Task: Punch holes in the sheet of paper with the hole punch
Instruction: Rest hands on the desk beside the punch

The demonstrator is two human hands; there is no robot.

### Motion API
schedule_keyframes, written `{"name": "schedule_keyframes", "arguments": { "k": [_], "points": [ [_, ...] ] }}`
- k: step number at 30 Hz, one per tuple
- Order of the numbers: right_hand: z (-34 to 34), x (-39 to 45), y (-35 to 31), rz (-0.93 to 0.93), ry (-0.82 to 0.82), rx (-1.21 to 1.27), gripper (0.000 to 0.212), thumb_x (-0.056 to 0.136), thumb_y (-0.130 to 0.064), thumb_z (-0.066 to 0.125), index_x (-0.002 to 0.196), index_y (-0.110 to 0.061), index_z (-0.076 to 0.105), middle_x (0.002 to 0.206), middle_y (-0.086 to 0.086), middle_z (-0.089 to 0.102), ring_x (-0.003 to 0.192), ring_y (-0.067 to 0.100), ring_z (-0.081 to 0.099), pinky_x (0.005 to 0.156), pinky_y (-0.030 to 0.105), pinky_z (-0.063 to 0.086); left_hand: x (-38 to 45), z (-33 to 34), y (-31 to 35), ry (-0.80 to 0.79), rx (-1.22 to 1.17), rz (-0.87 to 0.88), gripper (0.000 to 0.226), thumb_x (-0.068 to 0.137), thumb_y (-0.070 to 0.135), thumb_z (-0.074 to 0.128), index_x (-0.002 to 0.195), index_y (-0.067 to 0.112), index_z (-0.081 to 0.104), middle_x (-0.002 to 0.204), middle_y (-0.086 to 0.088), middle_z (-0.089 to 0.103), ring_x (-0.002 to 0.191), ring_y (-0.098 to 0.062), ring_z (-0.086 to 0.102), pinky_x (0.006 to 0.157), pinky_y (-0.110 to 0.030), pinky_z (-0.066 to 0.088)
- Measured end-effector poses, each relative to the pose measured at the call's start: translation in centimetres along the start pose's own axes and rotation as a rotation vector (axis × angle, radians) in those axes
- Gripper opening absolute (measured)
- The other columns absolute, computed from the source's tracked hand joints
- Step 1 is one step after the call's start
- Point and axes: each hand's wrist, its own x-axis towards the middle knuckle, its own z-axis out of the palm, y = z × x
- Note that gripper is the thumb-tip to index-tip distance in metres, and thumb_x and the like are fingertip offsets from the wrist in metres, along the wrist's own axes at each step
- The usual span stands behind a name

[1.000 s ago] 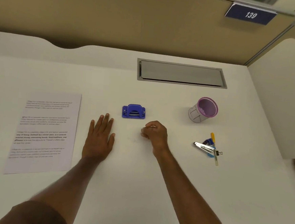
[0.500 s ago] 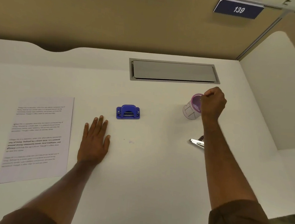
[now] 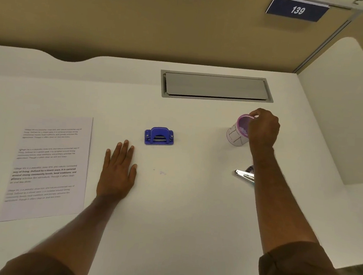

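A printed sheet of paper [image 3: 50, 166] lies flat at the left of the white desk [image 3: 181, 213]. A small blue hole punch [image 3: 159, 136] stands alone in the middle, nothing in its slot. My left hand [image 3: 118, 171] rests flat on the desk between the sheet and the punch, touching neither. My right hand [image 3: 263, 130] hovers over the mouth of a pink-rimmed cup [image 3: 234, 138] at the right, its fingers bunched at the rim. Nothing shows between the fingertips.
A silver stapler [image 3: 243, 175] and some small items lie partly hidden under my right forearm. A grey cable hatch [image 3: 216, 87] is set into the back of the desk. A white partition [image 3: 341, 106] closes the right side. Tiny paper specks [image 3: 162, 172] lie mid-desk.
My right hand left the desk in front of the punch, rose to the right and reached the cup's mouth. The left hand stayed flat in place.
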Motion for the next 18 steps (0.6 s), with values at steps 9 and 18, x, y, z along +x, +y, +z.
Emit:
{"name": "schedule_keyframes", "arguments": {
  "k": [9, 18],
  "points": [
    [1.7, -12.8, -4.3, -0.215, -0.081, 0.405, 0.027, 0.085, 0.004, 0.059, 0.098, -0.012, 0.076, 0.096, 0.002, 0.074, 0.089, 0.019, 0.069, 0.083, 0.032, 0.055, 0.0, -0.3, 0.2, -0.012, 0.017, -0.013, 0.061, 0.1, 0.033, 0.031, 0.157, 0.011, 0.028, 0.168, -0.008, 0.018, 0.156, -0.025, 0.014, 0.126, -0.051, 0.012],
    [9.1, -28.1, -4.7, -0.688, -0.415, -0.206, 0.059, 0.095, -0.03, 0.053, 0.151, -0.036, 0.035, 0.163, 0.018, 0.023, 0.152, 0.037, 0.018, 0.12, 0.058, 0.02, 0.0, 0.0, 0.1, -0.028, 0.038, -0.015, 0.062, 0.102, 0.036, 0.031, 0.159, 0.013, 0.022, 0.168, -0.007, 0.014, 0.156, -0.023, 0.009, 0.127, -0.051, 0.011]
  ]
}}
